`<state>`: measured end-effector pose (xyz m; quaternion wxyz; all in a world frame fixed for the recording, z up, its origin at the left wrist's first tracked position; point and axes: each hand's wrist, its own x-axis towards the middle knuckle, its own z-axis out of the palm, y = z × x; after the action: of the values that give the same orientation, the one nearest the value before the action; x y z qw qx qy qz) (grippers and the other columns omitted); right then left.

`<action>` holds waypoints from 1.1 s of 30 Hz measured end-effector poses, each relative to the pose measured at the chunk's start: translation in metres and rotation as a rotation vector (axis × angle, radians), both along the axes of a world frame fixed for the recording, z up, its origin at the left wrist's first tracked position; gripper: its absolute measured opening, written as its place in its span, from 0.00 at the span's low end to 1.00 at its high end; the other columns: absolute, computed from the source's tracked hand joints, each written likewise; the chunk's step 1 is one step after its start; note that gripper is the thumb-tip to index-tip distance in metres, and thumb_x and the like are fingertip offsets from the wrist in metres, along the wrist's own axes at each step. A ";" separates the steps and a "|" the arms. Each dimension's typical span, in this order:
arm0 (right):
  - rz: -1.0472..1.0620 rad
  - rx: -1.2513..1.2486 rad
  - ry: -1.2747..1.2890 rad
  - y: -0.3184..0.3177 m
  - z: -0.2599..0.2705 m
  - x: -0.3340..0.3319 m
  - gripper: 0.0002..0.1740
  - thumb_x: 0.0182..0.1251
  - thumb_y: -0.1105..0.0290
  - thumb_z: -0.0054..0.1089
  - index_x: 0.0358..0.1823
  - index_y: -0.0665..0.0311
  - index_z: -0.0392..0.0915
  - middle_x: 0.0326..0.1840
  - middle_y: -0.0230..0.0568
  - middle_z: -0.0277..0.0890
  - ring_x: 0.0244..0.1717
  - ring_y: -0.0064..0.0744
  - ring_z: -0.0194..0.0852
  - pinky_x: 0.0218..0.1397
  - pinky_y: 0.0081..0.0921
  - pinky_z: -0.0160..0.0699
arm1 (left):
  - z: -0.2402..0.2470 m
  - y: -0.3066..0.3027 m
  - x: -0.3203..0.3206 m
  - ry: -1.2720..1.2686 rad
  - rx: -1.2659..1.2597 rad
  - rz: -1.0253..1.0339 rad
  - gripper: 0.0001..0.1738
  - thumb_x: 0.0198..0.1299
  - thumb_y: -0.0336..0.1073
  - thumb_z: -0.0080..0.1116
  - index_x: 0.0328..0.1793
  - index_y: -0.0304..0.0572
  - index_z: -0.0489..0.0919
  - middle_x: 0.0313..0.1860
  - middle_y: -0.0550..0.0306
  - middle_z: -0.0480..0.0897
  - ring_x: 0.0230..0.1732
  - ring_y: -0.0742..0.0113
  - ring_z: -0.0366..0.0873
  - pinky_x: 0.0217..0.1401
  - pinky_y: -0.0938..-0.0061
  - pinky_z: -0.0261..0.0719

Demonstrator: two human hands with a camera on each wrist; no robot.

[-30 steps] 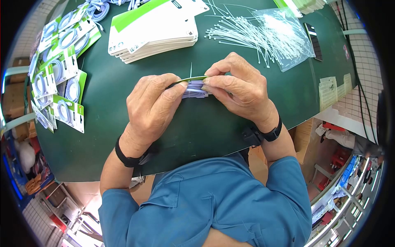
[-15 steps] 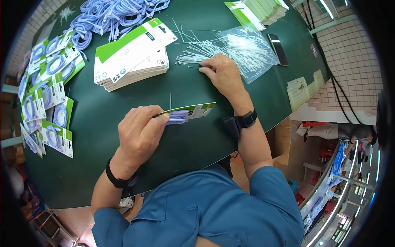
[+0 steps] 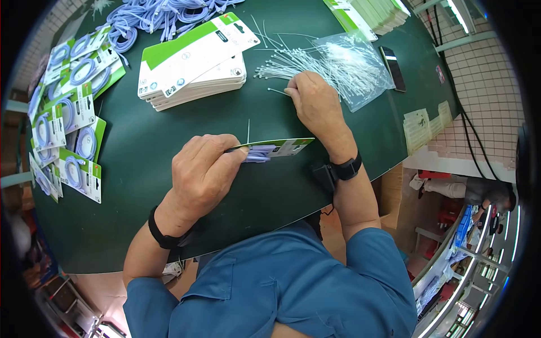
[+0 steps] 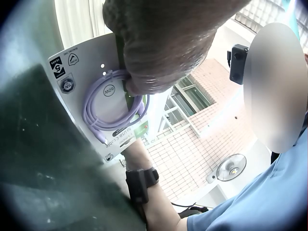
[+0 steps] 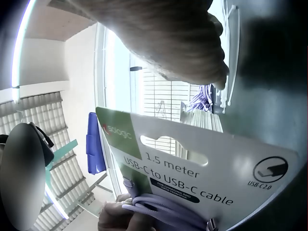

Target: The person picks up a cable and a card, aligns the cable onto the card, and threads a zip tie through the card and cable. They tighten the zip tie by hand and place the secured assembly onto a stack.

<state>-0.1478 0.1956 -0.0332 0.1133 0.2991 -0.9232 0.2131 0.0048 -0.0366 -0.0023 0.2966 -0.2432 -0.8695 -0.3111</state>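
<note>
My left hand point(image 3: 203, 172) grips a white and green packaging card point(image 3: 296, 147) on edge, thumb toward me. A coiled lilac USB-C cable point(image 4: 86, 108) lies against the card's face. One thin white tie end point(image 3: 248, 130) sticks up behind the card. To the right, my right hand point(image 3: 317, 104) is at the near edge of a heap of white cable ties point(image 3: 293, 63). Thumb and forefinger pinch a single cable tie point(image 3: 276, 91), its head pointing left. In the right wrist view, the card's print point(image 5: 178, 166) faces the camera.
A stack of blank cards point(image 3: 197, 84) stands beyond my left hand, with a pile of loose lilac cables point(image 3: 163, 19) behind it. Several finished carded cables point(image 3: 73, 121) lie at the left. A clear plastic bag point(image 3: 360, 70), a phone point(image 3: 393, 69) and more cards point(image 3: 366, 17) are at the right.
My right hand has left the card and reached the cable ties, where it now draws one tie slightly apart from the heap. The left hand still holds the card and cable.
</note>
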 end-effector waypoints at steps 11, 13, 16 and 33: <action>0.121 0.040 -0.136 0.005 -0.009 0.003 0.10 0.70 0.65 0.70 0.42 0.65 0.84 0.38 0.46 0.84 0.40 0.54 0.83 0.45 0.44 0.83 | -0.005 0.001 -0.004 0.031 -0.018 -0.029 0.11 0.50 0.21 0.73 0.40 0.39 0.84 0.39 0.53 0.85 0.32 0.59 0.82 0.32 0.68 0.77; 0.142 0.017 -0.094 0.002 -0.009 0.008 0.10 0.70 0.65 0.70 0.42 0.65 0.84 0.37 0.46 0.84 0.40 0.55 0.83 0.45 0.44 0.83 | -0.005 0.001 -0.003 0.039 -0.025 -0.030 0.11 0.51 0.22 0.73 0.40 0.39 0.83 0.39 0.53 0.85 0.32 0.59 0.82 0.32 0.68 0.77; 0.098 -0.069 -0.164 0.002 0.003 0.009 0.10 0.72 0.66 0.69 0.43 0.67 0.85 0.35 0.42 0.85 0.35 0.44 0.84 0.41 0.36 0.83 | -0.001 0.002 -0.001 0.031 -0.017 -0.036 0.11 0.51 0.22 0.73 0.39 0.39 0.83 0.39 0.53 0.85 0.32 0.59 0.82 0.32 0.68 0.77; 0.088 -0.820 -1.187 -0.002 0.014 0.012 0.08 0.76 0.68 0.67 0.41 0.67 0.84 0.34 0.32 0.84 0.27 0.10 0.76 0.28 0.09 0.73 | 0.000 0.014 0.004 0.039 -0.025 -0.093 0.07 0.53 0.26 0.72 0.37 0.38 0.84 0.37 0.53 0.85 0.32 0.60 0.84 0.33 0.68 0.79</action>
<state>-0.1355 0.1932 -0.0187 -0.3127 0.1031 -0.6620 0.6733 0.0091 -0.0230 -0.0027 0.2955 -0.2931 -0.8552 -0.3089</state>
